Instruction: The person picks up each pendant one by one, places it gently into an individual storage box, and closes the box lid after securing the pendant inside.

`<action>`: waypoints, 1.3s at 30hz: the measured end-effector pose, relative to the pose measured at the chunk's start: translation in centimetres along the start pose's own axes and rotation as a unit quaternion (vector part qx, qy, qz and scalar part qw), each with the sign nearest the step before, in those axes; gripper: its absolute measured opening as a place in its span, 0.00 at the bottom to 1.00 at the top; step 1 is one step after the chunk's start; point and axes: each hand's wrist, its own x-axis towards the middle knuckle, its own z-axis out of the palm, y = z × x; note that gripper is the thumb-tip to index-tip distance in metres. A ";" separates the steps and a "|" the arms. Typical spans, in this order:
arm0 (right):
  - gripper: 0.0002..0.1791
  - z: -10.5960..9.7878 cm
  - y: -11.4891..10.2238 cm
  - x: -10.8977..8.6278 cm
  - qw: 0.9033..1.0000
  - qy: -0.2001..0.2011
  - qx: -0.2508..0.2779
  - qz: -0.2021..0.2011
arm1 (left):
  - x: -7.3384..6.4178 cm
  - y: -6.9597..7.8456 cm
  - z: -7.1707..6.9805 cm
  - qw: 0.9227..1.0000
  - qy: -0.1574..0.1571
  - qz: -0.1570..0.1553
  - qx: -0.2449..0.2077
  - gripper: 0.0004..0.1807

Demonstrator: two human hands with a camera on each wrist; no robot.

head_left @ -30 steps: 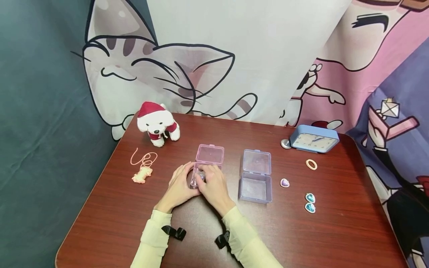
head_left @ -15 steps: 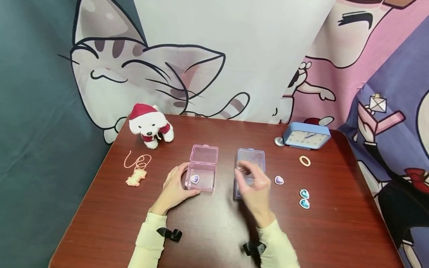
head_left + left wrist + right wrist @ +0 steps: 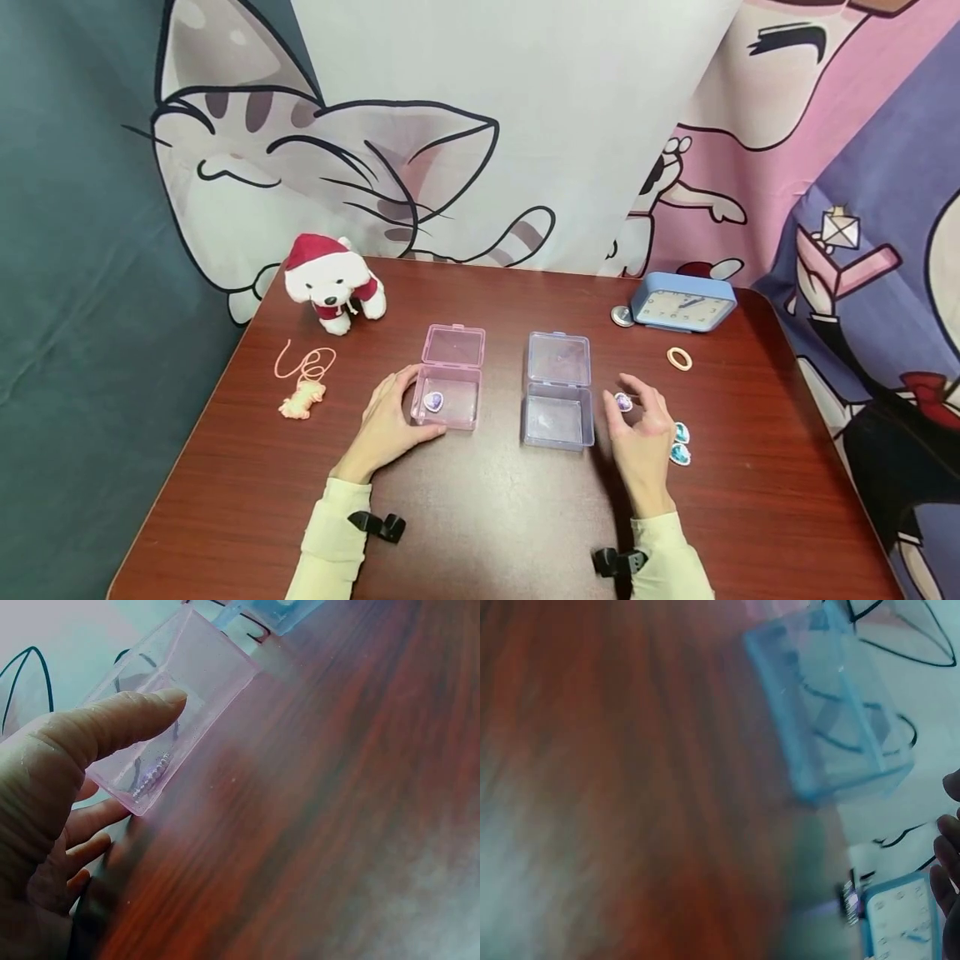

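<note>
1. On my head feed, the left hand (image 3: 392, 425) has the open pink box (image 3: 463, 408) gripped at its left end, thumb along the front wall.
2. Inside that box, towards the left, I've got one purple gem (image 3: 433, 402).
3. Over to the right hand (image 3: 641, 442): thumb and fingers are apart, with a second purple gem (image 3: 623, 402) between them on the desk (image 3: 495, 533); my right wrist view shows a gap between it and the visible fingers.
4. Between the hands, there's the open lavender box (image 3: 558, 421).
5. Two teal gems (image 3: 680, 454) sit just beside the right hand, partly hidden by it.
</note>
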 end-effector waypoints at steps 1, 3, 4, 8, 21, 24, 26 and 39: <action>0.20 0.0 0.4 -0.1 1.000 0.000 -0.002 0.003 | 0.0 0.0 0.0 1.000 0.001 0.001 0.001 0.57; 0.22 0.0 1.1 -0.4 1.000 -0.001 0.001 0.015 | -0.1 0.1 0.0 1.000 0.003 0.004 0.002 0.57; 0.24 0.1 1.5 -0.5 1.000 0.000 0.000 0.021 | -0.1 0.1 0.0 1.000 0.004 0.006 0.002 0.57; 0.32 0.1 2.9 -1.1 0.999 -0.017 -0.009 0.045 | -0.2 0.1 -0.1 1.000 0.005 0.005 0.002 0.57; 0.40 1.4 5.1 -1.8 0.996 -0.035 -0.068 0.048 | 0.2 0.1 -0.6 1.000 0.009 0.003 -0.004 0.57; 0.37 1.6 5.0 -1.6 0.996 -0.017 -0.071 0.057 | 0.6 0.2 -0.8 1.000 0.011 0.013 -0.008 0.58; 0.35 1.7 4.9 -1.5 0.995 -0.010 -0.073 0.065 | 0.9 0.2 -0.8 1.000 0.009 0.016 -0.005 0.58; 0.24 0.9 4.7 -2.3 0.993 -0.010 -0.078 0.087 | -0.2 0.2 -0.1 1.000 0.004 0.008 -0.004 0.58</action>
